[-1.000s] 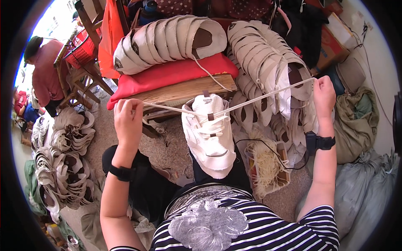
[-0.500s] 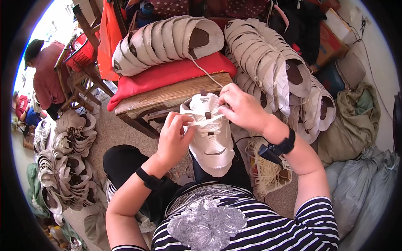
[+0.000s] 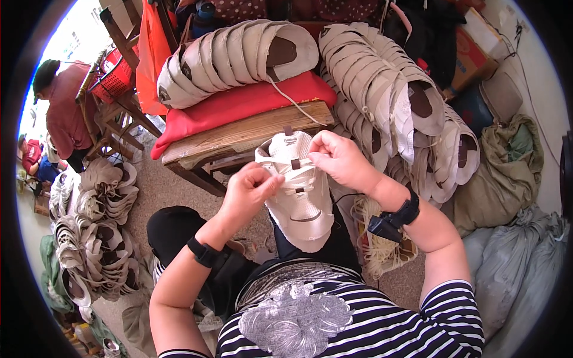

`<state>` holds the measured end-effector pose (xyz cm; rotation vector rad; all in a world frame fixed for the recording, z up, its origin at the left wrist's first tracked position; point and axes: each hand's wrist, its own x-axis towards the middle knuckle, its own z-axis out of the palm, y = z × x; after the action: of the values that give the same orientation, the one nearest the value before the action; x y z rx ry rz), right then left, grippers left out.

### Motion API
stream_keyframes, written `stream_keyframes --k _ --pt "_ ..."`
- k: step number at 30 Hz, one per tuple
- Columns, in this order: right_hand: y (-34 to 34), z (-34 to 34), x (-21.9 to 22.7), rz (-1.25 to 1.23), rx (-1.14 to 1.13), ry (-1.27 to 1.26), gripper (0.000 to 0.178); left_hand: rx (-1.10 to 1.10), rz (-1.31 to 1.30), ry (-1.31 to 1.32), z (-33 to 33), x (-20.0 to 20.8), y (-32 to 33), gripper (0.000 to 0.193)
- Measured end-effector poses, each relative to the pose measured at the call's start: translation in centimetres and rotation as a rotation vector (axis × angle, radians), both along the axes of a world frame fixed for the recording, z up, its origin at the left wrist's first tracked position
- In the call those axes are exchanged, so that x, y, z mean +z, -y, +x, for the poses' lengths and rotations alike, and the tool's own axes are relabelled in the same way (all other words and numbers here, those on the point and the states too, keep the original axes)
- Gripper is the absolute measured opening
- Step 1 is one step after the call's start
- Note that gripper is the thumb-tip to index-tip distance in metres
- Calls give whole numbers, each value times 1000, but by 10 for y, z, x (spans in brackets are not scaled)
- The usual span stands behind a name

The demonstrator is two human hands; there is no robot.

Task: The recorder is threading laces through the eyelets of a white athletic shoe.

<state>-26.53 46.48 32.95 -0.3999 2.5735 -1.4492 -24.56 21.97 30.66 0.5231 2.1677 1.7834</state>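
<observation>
A cream shoe upper (image 3: 302, 222) without a sole rests on my lap, its toe toward me and its tongue (image 3: 291, 143) pointing away. White shoelace (image 3: 296, 178) crosses the eyelets in the middle of the upper. My left hand (image 3: 249, 196) is closed at the left eyelet edge, thumb and fingers pinched on the lace. On the opposite side my right hand (image 3: 345, 162) pinches the lace beside the tongue; its fingertips partly hide the lace end.
Beyond my knees stands a wooden bench (image 3: 239, 140) with a red cloth (image 3: 197, 122) and a row of nested uppers (image 3: 218, 62). More stacked uppers (image 3: 376, 77) are to its right. Loose laces (image 3: 379, 238) fill a box by my right leg. Piled uppers (image 3: 98, 238) lie left; another person (image 3: 71, 107) sits beyond.
Both hands stay at the upper. The left fingers have closed in further over the left eyelets, and the right hand has shifted slightly; the lace strand stretched between them no longer shows as clearly.
</observation>
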Motion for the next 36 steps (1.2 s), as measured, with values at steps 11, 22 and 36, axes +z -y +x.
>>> stream_keyframes --k 11,22,36 --pt "-32 2 19 202 -123 -360 24 391 -21 -252 -3 -16 6 15" --pt "-9 2 13 253 258 -259 14 285 -337 -633 -16 10 -14 15" --pt "7 33 -17 86 18 -412 20 291 -81 -309 -11 11 16 14"
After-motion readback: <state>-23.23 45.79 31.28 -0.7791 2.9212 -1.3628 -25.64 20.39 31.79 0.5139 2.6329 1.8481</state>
